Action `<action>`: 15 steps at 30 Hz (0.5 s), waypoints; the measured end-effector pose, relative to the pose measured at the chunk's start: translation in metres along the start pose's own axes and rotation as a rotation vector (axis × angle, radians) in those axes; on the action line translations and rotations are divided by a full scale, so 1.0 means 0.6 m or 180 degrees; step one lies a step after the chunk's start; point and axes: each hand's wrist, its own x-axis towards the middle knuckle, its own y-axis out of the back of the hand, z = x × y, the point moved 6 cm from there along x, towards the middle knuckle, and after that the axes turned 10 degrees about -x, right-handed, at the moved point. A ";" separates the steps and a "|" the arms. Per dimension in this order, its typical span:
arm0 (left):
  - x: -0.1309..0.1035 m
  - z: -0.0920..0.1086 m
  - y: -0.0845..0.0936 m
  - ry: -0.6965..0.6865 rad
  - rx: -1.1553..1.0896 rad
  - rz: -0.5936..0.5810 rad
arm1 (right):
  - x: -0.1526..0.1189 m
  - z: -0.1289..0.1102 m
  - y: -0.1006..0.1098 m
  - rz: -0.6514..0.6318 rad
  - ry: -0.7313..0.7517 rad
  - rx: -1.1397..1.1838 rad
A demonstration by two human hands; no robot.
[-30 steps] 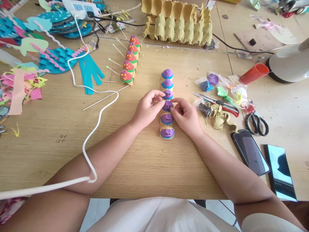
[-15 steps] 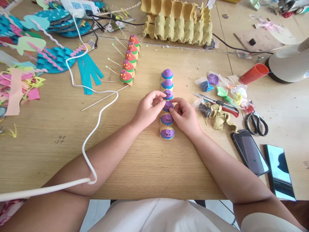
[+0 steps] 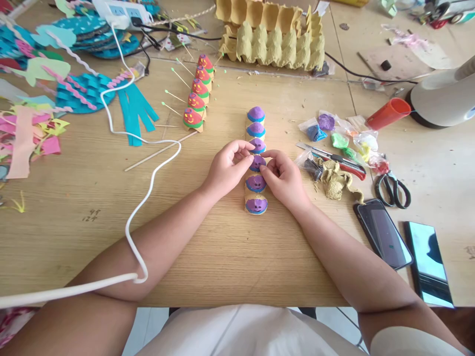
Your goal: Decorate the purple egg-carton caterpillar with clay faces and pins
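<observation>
Down the middle of the table runs an egg carton strip (image 3: 256,184), its row of cups capped in purple clay with blue rims. Small dark face marks show on the nearer cups. From the left, my left hand (image 3: 230,165) curls in, thumb and forefinger closed at the third and fourth cups. My right hand (image 3: 284,178) has its thumb and forefinger against the fourth cup's right side. The fingertips partly cover those cups; anything tiny between them cannot be made out.
A red-and-green egg carton strip (image 3: 196,101) with pin-like feelers stands further left. Bagged clay (image 3: 326,121), a utility knife (image 3: 339,160), scissors (image 3: 392,190) and two phones (image 3: 384,232) lie right. A white cable (image 3: 154,180) crosses my left forearm. Egg cartons (image 3: 274,42) sit behind.
The hands and the purple strip hold nearly the same positions. Only a very slight shift of the whole view shows.
</observation>
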 end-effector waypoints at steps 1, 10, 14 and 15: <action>0.000 -0.001 0.000 0.0006 -0.0001 0.0010 | 0.000 0.002 0.000 0.0004 -0.0022 0.0065; -0.001 -0.008 0.005 0.0033 -0.0141 0.0155 | -0.006 0.012 0.035 0.0678 -0.0353 0.1076; -0.001 -0.012 0.012 -0.0069 -0.0246 0.0305 | 0.002 0.009 0.080 0.0990 -0.0571 0.1297; -0.001 -0.012 0.013 -0.0105 -0.0262 0.0341 | 0.006 0.005 0.089 0.0892 -0.0589 0.1161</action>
